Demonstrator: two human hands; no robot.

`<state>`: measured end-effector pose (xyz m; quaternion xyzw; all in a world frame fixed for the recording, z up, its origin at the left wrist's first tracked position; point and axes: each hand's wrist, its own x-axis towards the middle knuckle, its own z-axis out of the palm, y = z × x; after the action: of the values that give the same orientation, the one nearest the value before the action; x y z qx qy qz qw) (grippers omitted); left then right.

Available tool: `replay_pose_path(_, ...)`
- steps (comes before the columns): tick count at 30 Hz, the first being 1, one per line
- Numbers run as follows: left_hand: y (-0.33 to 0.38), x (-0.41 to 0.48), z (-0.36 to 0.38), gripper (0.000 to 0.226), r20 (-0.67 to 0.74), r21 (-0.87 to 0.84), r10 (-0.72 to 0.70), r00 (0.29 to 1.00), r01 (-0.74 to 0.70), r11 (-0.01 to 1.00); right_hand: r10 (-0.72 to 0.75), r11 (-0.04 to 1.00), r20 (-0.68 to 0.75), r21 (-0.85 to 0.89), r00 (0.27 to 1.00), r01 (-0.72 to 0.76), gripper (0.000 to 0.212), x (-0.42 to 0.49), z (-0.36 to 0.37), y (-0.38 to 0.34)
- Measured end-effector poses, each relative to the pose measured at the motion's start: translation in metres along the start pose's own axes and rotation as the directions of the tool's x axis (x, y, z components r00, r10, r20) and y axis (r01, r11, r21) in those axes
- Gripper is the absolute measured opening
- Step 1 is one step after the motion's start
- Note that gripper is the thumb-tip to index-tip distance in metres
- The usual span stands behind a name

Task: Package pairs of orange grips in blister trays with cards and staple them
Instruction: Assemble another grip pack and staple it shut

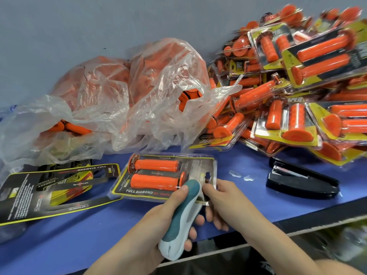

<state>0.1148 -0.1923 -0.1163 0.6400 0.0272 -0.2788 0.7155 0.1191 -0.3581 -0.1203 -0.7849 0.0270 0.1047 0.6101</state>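
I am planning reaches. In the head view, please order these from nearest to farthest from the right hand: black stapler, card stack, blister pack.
1. Blister pack: pinched by the right hand.
2. Black stapler: to its right.
3. Card stack: far left.

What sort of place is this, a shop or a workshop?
Most likely a small packing bench in a workshop: a heap of finished blister packs, a plastic bag of loose orange grips, and a left hand gripping a teal stapler at the pack the right hand pinches.
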Motion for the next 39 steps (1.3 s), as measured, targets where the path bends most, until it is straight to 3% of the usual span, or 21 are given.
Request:
replay_pose_path(7,0.002,-0.008,0.006,0.061,0.008,-0.019,-0.056,0.998,0.056,0.998,0.004,1.000,0.019,0.020,1.000,-0.005,0.033,-0.005,0.001,0.001)
replay_pose_path(12,0.000,-0.015,0.005,0.064,-0.005,-0.005,-0.047,0.999,0.047,0.999,0.030,0.997,0.011,0.076,0.999,-0.031,0.062,-0.003,0.005,0.001)
replay_pose_path(17,0.002,-0.016,0.008,0.065,-0.014,0.018,-0.031,0.999,0.031,0.999,0.046,0.944,0.134,0.318,0.990,-0.087,0.051,-0.004,0.004,-0.006)
replay_pose_path(30,-0.003,-0.004,0.005,0.079,0.022,0.042,-0.005,1.000,0.004,0.999,0.044,0.948,0.035,0.315,0.998,-0.052,0.044,-0.015,0.012,-0.006)
replay_pose_path(36,-0.002,-0.002,0.001,0.082,0.053,0.077,-0.023,0.998,0.019,0.997,0.005,0.947,0.044,0.320,0.999,-0.018,0.043,-0.013,0.010,-0.003)
replay_pose_path(39,0.001,-0.001,-0.001,0.089,0.040,0.149,-0.027,0.999,0.020,0.989,-0.026,0.943,0.118,0.332,0.993,-0.015,0.045,-0.011,0.008,-0.005)
